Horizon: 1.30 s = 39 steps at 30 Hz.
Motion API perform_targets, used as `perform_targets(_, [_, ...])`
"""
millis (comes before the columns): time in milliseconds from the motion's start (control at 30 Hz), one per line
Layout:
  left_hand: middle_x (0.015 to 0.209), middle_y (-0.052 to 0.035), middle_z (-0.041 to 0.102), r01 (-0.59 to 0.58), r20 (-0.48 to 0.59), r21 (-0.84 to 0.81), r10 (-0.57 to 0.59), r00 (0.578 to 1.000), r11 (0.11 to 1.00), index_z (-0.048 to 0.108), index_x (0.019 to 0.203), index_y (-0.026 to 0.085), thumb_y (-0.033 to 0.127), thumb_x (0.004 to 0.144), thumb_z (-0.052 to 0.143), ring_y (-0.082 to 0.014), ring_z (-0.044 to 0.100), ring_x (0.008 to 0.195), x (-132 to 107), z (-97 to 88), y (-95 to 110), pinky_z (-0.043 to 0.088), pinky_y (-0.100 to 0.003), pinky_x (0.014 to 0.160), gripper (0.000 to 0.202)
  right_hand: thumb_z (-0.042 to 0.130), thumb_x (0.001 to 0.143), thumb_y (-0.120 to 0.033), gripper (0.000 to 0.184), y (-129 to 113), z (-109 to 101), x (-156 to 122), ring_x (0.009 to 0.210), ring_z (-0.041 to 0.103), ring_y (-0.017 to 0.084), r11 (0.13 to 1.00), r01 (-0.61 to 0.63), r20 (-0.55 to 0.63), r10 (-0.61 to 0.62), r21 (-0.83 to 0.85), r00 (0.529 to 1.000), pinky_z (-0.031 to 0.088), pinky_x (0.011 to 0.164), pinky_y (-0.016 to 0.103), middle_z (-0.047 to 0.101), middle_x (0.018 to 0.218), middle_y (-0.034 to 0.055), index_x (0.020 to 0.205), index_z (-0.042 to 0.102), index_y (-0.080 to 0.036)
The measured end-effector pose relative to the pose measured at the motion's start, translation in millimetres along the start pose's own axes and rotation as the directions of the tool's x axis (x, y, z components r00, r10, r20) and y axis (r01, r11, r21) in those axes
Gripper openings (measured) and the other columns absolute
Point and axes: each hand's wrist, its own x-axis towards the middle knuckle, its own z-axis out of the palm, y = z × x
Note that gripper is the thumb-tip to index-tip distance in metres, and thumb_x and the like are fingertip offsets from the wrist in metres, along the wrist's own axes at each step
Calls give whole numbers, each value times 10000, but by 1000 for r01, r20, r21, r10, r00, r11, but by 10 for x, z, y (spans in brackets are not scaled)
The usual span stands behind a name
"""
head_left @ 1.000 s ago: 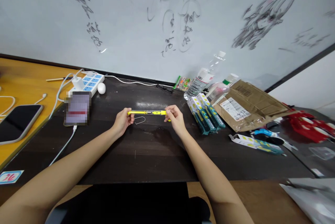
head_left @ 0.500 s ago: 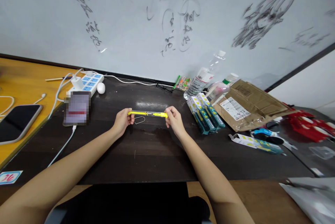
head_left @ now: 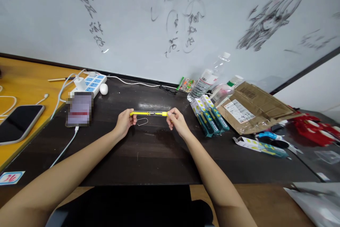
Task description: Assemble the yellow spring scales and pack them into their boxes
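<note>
Both hands hold a slim yellow utility knife (head_left: 149,113) level above the dark table (head_left: 148,156). My left hand (head_left: 124,122) is closed on its left end. My right hand (head_left: 177,121) pinches its right end with fingers closed. A small wire clip (head_left: 142,121) lies on the table just under the knife, between the hands. Several boxed knives in green and yellow packs (head_left: 208,115) lie to the right of my right hand.
A power strip (head_left: 91,82) with cables, a white egg-shaped object (head_left: 103,89) and a blurred phone (head_left: 79,108) lie at the left. A second phone (head_left: 18,122) rests on the yellow table. Bottles (head_left: 207,78), a cardboard parcel (head_left: 252,106), one opened pack (head_left: 259,146) and red items (head_left: 317,131) crowd the right.
The hands and the knife have barely moved; the right fingers have shifted slightly along the knife's right end. The view has drifted a little.
</note>
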Motion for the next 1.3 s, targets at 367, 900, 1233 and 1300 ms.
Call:
perform_targets(367, [524,42,500,33,4,-5,-33,999,999,435,645,171,285,720,557,-65,450,422,26,-30,-30,340,-181,407,183,666,739,-464,335,-34,29,1,361,374,38,999,49,-65,-49,-3,997,352,335,160,462,509,-110,800,453,-212])
perform_targets(900, [526,41,495,62,-7,-29,-62,998,998,435,631,169,294,714,554,-60,444,426,9,-19,-3,334,-176,413,191,700,721,-316,288,-16,-7,23,540,519,72,981,195,-96,-195,-6,976,464,418,186,536,727,-39,942,549,-211])
perform_targets(1233, [521,46,484,105,-14,-50,-105,994,993,439,626,166,282,714,540,-52,437,420,13,-9,9,332,-164,403,177,669,768,-359,225,-57,-15,-11,626,599,116,981,191,-93,-191,-8,977,543,538,254,600,724,-7,932,617,-214])
perform_targets(1300, [517,47,481,109,-14,-54,-110,994,993,436,625,168,278,710,539,-51,434,416,15,-10,7,328,-164,400,174,670,769,-374,219,-60,-14,-6,661,619,126,983,181,-116,-181,-14,977,567,596,286,635,781,11,910,634,-210])
